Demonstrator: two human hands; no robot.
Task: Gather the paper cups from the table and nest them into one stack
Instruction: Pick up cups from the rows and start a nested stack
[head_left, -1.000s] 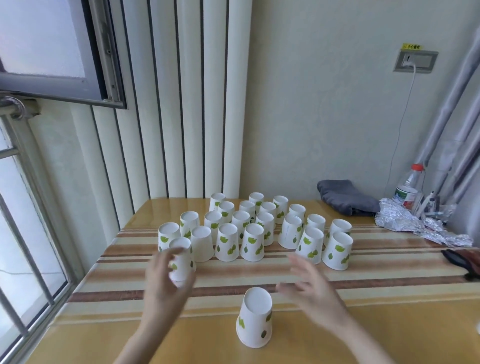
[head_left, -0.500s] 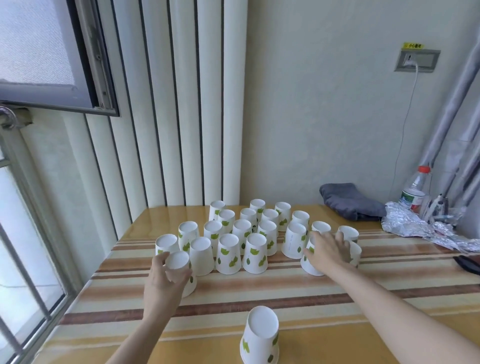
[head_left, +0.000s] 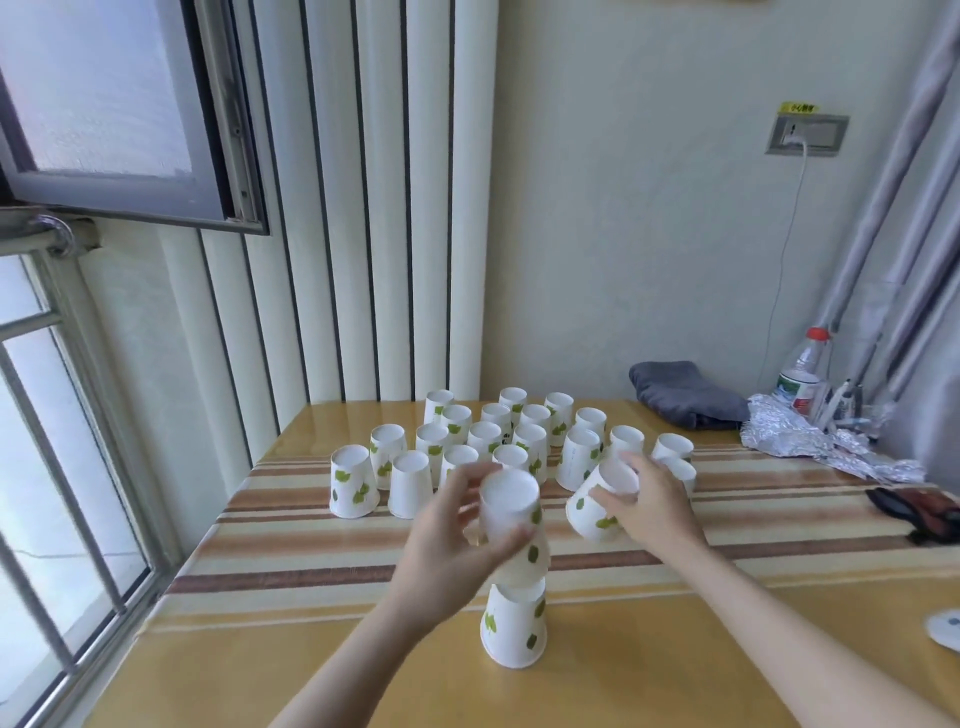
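Both hands are clamped on inverted paper cups above the striped counter (head_left: 311, 525). The left hand (head_left: 447, 540) grips one white cup (head_left: 511, 512) with green leaf marks, mouth down, directly over a single inverted cup (head_left: 514, 626) standing alone at the near edge; the held cup's rim sits just at the top of the standing one, and whether they touch cannot be told. The right hand (head_left: 649, 504) holds a second cup (head_left: 597, 501), tilted with its base toward the far cluster and lifted off the counter. Behind the hands stands a cluster of inverted cups (head_left: 483, 436) in loose rows; about eighteen can be counted, though the hands hide part of the front row, so the count is not exact. The leftmost cup of the cluster (head_left: 353, 480) stands slightly apart at the window side. At the far right of the counter lie one folded grey cloth (head_left: 685, 395), one crumpled sheet of foil (head_left: 810, 441), and one clear plastic bottle (head_left: 802, 374) with a red cap, upright beside the foil. A white cable (head_left: 784, 270) hangs from one wall socket (head_left: 808, 135) above.
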